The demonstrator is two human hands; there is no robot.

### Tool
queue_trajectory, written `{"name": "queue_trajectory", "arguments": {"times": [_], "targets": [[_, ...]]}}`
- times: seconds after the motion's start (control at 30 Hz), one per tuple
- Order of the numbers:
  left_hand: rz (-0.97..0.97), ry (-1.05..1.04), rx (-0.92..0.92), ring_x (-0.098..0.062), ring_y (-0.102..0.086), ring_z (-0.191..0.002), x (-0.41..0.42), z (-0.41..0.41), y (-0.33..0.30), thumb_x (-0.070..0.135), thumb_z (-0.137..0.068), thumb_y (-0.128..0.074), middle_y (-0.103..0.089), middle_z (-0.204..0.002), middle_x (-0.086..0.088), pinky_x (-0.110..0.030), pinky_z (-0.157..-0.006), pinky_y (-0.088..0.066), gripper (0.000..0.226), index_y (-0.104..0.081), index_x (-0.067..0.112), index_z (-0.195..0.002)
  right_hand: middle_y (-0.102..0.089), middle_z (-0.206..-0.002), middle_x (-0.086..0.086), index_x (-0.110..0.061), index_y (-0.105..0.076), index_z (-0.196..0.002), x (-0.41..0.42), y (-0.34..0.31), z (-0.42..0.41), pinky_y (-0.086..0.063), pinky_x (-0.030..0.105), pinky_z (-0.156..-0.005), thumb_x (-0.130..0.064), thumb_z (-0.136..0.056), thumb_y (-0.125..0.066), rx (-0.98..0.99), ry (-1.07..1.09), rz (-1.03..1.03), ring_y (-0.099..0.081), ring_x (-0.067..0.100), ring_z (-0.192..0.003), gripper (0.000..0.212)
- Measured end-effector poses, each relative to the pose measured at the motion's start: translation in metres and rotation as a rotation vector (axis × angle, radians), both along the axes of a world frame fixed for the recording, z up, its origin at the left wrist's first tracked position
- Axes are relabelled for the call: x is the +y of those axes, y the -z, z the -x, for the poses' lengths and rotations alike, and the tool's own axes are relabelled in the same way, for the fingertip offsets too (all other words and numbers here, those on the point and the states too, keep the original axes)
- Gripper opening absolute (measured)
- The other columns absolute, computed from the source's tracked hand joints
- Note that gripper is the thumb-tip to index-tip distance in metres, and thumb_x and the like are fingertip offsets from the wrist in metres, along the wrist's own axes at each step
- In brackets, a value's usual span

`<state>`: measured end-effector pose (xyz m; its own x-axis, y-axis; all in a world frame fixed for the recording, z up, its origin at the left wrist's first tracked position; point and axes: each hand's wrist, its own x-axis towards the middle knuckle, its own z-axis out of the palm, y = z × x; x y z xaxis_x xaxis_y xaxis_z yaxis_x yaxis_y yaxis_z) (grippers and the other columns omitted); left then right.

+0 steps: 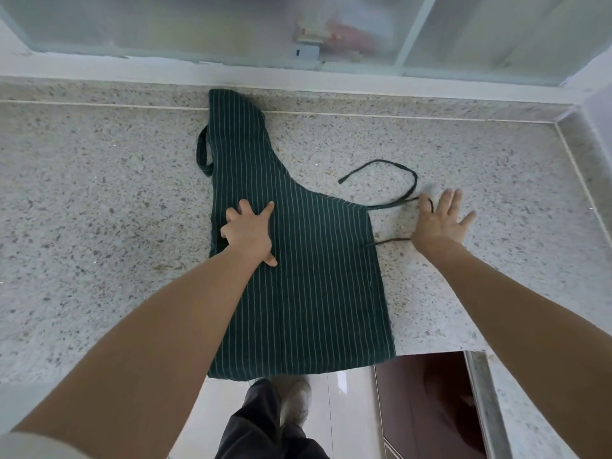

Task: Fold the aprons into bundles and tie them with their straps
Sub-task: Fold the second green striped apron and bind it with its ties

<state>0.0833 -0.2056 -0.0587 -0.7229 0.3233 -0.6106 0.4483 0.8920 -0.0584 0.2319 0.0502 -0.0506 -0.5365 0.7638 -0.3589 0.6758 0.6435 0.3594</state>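
A dark green pinstriped apron lies folded in half lengthwise on the speckled stone counter, its bib pointing toward the back wall and its hem hanging over the front edge. My left hand presses flat on the apron's left side, fingers spread. My right hand rests with straight spread fingers on the counter to the apron's right, lying over the thin waist straps, which curl out in a loop. The neck loop sticks out at the bib's left.
A frosted sliding window runs along the back of the counter. The counter turns a corner at the right, with a dark red cabinet front below. My legs and shoes show over the pale tiled floor.
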Motion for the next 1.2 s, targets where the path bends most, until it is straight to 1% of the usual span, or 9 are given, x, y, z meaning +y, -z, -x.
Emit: {"name": "queue_trajectory", "arguments": {"times": [0.07, 0.13, 0.3, 0.47, 0.57, 0.73, 0.87, 1.0, 1.2], "targets": [[0.022, -0.006, 0.008, -0.037, -0.027, -0.13, 0.003, -0.003, -0.003, 0.043, -0.06, -0.085, -0.013, -0.145, -0.016, -0.047, -0.093, -0.046, 0.126, 0.004, 0.036, -0.149, 0.01, -0.157, 0.014, -0.021, 0.006, -0.15, 0.01, -0.009, -0.013, -0.007, 0.058, -0.113, -0.01, -0.094, -0.042, 0.045, 0.012, 0.016, 0.014, 0.032, -0.144, 0.075], [0.034, -0.015, 0.014, -0.037, -0.029, -0.129, 0.006, -0.009, -0.005, 0.038, -0.062, -0.085, -0.015, -0.145, -0.017, -0.049, -0.094, -0.045, 0.123, 0.001, 0.031, -0.149, -0.01, -0.156, 0.012, -0.02, -0.009, -0.15, 0.01, -0.014, -0.02, -0.024, 0.052, -0.112, -0.01, -0.093, -0.047, 0.201, -0.001, 0.179, -0.008, 0.031, -0.144, 0.07], [-0.073, 0.133, 0.038, -0.04, -0.016, -0.137, 0.021, -0.028, -0.005, 0.006, -0.076, -0.072, -0.01, -0.151, -0.015, -0.055, -0.106, -0.03, 0.095, -0.014, 0.024, -0.149, -0.043, -0.137, 0.012, -0.015, -0.042, -0.138, -0.029, -0.004, -0.018, -0.042, 0.031, -0.095, -0.016, -0.095, -0.05, 0.443, -0.047, 0.594, -0.051, 0.028, -0.116, 0.043], [-0.103, 0.136, -0.035, -0.039, -0.024, -0.133, 0.026, -0.028, -0.002, -0.001, -0.078, -0.067, -0.019, -0.148, -0.016, -0.054, -0.1, -0.04, 0.094, -0.012, 0.023, -0.15, -0.049, -0.136, 0.014, -0.005, -0.053, -0.124, -0.05, 0.012, -0.018, -0.04, 0.028, -0.094, -0.01, -0.096, -0.048, 0.462, 0.007, 0.698, -0.053, 0.027, -0.113, 0.029], [-0.123, 0.152, -0.023, -0.039, -0.027, -0.132, 0.024, -0.029, -0.001, -0.002, -0.079, -0.066, -0.022, -0.147, -0.016, -0.052, -0.1, -0.041, 0.092, -0.013, 0.023, -0.151, -0.051, -0.127, 0.022, 0.004, -0.057, -0.114, -0.042, 0.01, -0.028, -0.04, 0.034, -0.09, -0.013, -0.097, -0.042, 0.359, 0.055, 0.459, -0.05, 0.033, -0.114, 0.028], [-0.236, 0.156, 0.026, -0.035, -0.032, -0.131, 0.01, -0.038, -0.001, -0.003, -0.085, -0.057, -0.026, -0.148, -0.014, -0.049, -0.102, -0.036, 0.077, -0.021, 0.021, -0.149, -0.042, -0.136, 0.016, 0.002, -0.049, -0.127, -0.044, -0.004, -0.061, -0.04, 0.04, -0.097, -0.018, -0.097, -0.036, 0.229, 0.051, 0.182, -0.037, 0.031, -0.125, 0.038], [-0.392, 0.143, 0.123, -0.03, -0.034, -0.13, -0.008, -0.076, 0.003, 0.003, -0.088, -0.056, -0.033, -0.145, -0.007, -0.047, -0.104, -0.034, 0.062, -0.032, 0.02, -0.143, -0.065, -0.098, 0.021, 0.007, -0.06, -0.102, -0.072, -0.004, -0.078, -0.048, 0.03, -0.064, -0.012, -0.096, -0.044, 0.437, 0.104, 0.516, -0.058, 0.025, -0.075, 0.026], [-0.459, 0.119, 0.115, -0.029, -0.034, -0.129, -0.027, -0.122, 0.003, 0.022, -0.093, -0.055, -0.035, -0.143, -0.005, -0.048, -0.103, -0.035, 0.054, -0.034, 0.021, -0.142, -0.068, -0.095, 0.021, 0.006, -0.063, -0.093, -0.1, 0.015, -0.098, -0.055, 0.038, -0.077, -0.021, -0.093, -0.054, 0.454, 0.294, 0.722, -0.066, 0.029, -0.085, 0.029], [-0.435, 0.136, -0.191, -0.032, -0.008, -0.144, -0.045, -0.154, 0.016, 0.039, -0.088, -0.061, -0.018, -0.155, -0.006, -0.054, -0.114, -0.02, 0.067, -0.03, 0.026, -0.145, -0.055, -0.067, 0.009, -0.009, -0.045, -0.06, -0.116, 0.025, -0.115, -0.049, 0.031, -0.064, -0.014, -0.087, -0.065, 0.466, 0.415, 0.856, -0.056, 0.023, -0.065, 0.034]]}}
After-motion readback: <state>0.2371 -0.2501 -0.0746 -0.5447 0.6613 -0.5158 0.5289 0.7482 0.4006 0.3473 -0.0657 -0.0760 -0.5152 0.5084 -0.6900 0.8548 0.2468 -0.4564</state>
